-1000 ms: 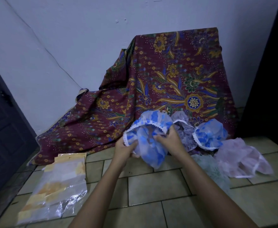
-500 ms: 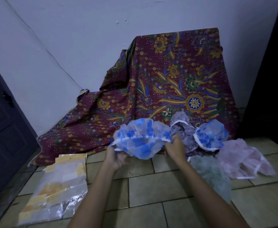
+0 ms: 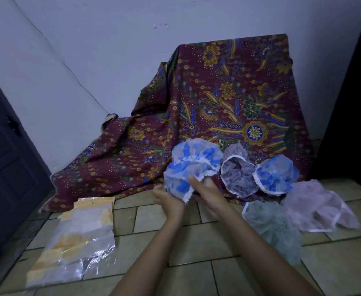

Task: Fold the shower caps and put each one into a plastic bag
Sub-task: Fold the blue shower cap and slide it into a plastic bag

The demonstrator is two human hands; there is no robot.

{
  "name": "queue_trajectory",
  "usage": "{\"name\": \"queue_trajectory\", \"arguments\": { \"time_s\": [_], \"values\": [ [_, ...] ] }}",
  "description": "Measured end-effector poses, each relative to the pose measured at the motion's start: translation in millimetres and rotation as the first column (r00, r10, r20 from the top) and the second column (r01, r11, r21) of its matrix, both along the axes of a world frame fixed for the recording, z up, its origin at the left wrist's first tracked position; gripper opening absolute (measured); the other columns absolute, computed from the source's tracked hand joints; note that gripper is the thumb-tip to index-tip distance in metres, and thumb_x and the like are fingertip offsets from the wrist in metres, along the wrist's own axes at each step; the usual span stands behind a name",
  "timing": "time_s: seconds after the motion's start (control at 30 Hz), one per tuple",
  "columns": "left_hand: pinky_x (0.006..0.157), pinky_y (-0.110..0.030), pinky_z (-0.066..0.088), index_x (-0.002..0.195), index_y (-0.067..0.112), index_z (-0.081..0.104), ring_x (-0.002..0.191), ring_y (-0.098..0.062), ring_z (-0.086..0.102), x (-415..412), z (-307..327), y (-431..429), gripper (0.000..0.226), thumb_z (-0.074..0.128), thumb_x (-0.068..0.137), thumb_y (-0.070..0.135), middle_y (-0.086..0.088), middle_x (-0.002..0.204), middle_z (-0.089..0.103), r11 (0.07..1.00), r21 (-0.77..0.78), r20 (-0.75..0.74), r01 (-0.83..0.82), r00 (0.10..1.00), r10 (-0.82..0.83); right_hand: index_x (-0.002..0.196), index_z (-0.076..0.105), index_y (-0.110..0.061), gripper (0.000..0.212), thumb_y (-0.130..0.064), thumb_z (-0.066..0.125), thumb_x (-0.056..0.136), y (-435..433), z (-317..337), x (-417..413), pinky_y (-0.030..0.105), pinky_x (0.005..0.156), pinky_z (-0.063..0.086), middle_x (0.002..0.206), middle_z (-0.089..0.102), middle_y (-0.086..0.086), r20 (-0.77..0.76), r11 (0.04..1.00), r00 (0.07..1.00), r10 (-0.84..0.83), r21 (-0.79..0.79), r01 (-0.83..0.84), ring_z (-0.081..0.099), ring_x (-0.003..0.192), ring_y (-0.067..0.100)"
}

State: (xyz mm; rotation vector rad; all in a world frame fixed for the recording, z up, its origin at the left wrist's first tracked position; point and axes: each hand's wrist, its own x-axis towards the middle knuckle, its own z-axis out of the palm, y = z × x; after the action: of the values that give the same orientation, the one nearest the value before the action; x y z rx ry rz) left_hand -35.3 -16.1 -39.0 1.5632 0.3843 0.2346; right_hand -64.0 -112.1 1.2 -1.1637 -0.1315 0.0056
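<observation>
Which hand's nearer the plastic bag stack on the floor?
Left. The left hand grips the blue cap just right of and beyond the plastic bags; the right hand is farther right, on the same cap.

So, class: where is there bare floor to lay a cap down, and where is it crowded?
Bare tiles: between the plastic bags and the grey-green cap, below the held blue cap, and near right, in front of the pink cap. Crowded: caps bunch against the patterned cloth.

Bunched blue-and-white shower cap (image 3: 193, 165) held above the tiled floor (image 3: 196, 242); four more caps (image 3: 237, 174) lie at right, plastic bags (image 3: 77, 242) at left.
</observation>
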Motion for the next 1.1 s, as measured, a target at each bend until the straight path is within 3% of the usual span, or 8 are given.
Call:
{"name": "queue_trajectory", "arguments": {
  "time_s": [0.2,0.33,0.5,0.57,0.67,0.8,0.93,1.1],
  "values": [
    [0.096,-0.021,0.035,0.134,-0.003,0.028,0.110,-0.013,0.039,-19,-1,-9,0.059,0.055,0.082,-0.009,-0.015,0.130,0.027,0.874,0.469,0.315,0.127,0.900,-0.300,0.104,0.058,-0.002,0.021,0.001,0.063,0.083,-8,14,4,0.017,0.061,0.055,0.096,0.066,0.007,-0.029,0.938,0.940,-0.341,-0.071,0.338,0.067,0.068,0.003],
    [0.083,-0.011,0.037,0.115,0.001,0.040,0.099,0.003,0.040,-19,8,2,0.048,0.046,0.072,-0.022,-0.012,0.117,0.032,0.925,0.374,0.389,0.063,0.895,-0.218,0.085,0.055,-0.009,0.009,0.000,0.057,0.087,-27,23,4,0.030,0.063,0.050,0.080,0.060,0.005,-0.055,0.883,0.887,-0.458,-0.144,0.447,0.061,0.065,0.010],
    [0.071,-0.033,0.046,0.096,0.018,0.040,0.089,-0.024,0.053,-13,18,9,0.044,0.047,0.075,-0.020,-0.014,0.110,0.047,0.986,0.127,0.279,0.110,0.950,-0.142,0.111,0.053,-0.004,0.025,0.004,0.040,0.090,-48,25,2,0.032,0.052,0.028,0.098,0.052,0.021,0.433,0.011,0.651,-0.624,-0.828,0.561,0.049,0.063,0.031],
    [0.069,-0.032,0.047,0.093,0.025,0.041,0.085,-0.019,0.054,-13,24,8,0.049,0.048,0.074,-0.020,-0.016,0.112,0.048,0.987,0.074,0.285,0.143,0.945,-0.158,0.125,0.048,-0.005,0.037,0.005,0.038,0.091,-49,27,0,0.033,0.055,0.030,0.122,0.046,0.023,0.482,-0.111,0.679,-0.554,-0.851,0.514,0.043,0.061,0.029],
    [0.061,-0.017,0.047,0.112,0.022,0.036,0.078,-0.007,0.050,-17,39,8,0.057,0.051,0.077,-0.021,-0.001,0.110,0.043,0.931,0.042,0.263,0.363,0.895,-0.361,0.119,0.055,-0.004,0.039,0.011,0.039,0.087,-53,22,3,0.031,0.052,0.029,0.114,0.046,0.021,0.517,0.003,0.747,-0.418,-0.822,0.570,0.036,0.055,0.024],
    [0.084,-0.026,0.046,0.141,0.022,0.012,0.108,-0.014,0.049,-10,47,18,0.086,0.066,0.080,-0.004,0.000,0.126,0.038,0.846,0.051,0.199,0.531,0.824,-0.530,0.104,0.065,-0.004,0.037,0.016,0.040,0.085,-51,25,3,0.025,0.066,0.029,0.082,0.038,0.001,0.366,0.437,0.913,-0.180,-0.802,0.408,0.041,0.072,0.013],
    [0.085,-0.035,0.051,0.120,0.025,0.038,0.100,-0.015,0.058,-4,46,29,0.057,0.070,0.079,0.003,-0.010,0.128,0.051,0.820,0.133,0.130,0.556,0.811,-0.571,0.092,0.065,-0.014,0.033,0.013,0.047,0.085,-45,38,-3,0.029,0.065,0.044,0.085,0.050,0.005,0.213,0.733,0.953,-0.214,-0.610,0.301,0.052,0.084,0.026],
    [0.079,-0.033,0.049,0.109,0.016,0.040,0.094,-0.019,0.057,1,48,37,0.033,0.063,0.086,0.009,-0.012,0.115,0.055,0.894,0.109,0.150,0.434,0.882,-0.447,0.109,0.056,-0.015,0.036,-0.019,0.074,0.078,-61,37,-8,0.022,0.060,0.036,0.070,0.041,-0.004,-0.028,0.701,0.997,-0.065,-0.713,0.025,0.042,0.060,0.010]
  ]
}}
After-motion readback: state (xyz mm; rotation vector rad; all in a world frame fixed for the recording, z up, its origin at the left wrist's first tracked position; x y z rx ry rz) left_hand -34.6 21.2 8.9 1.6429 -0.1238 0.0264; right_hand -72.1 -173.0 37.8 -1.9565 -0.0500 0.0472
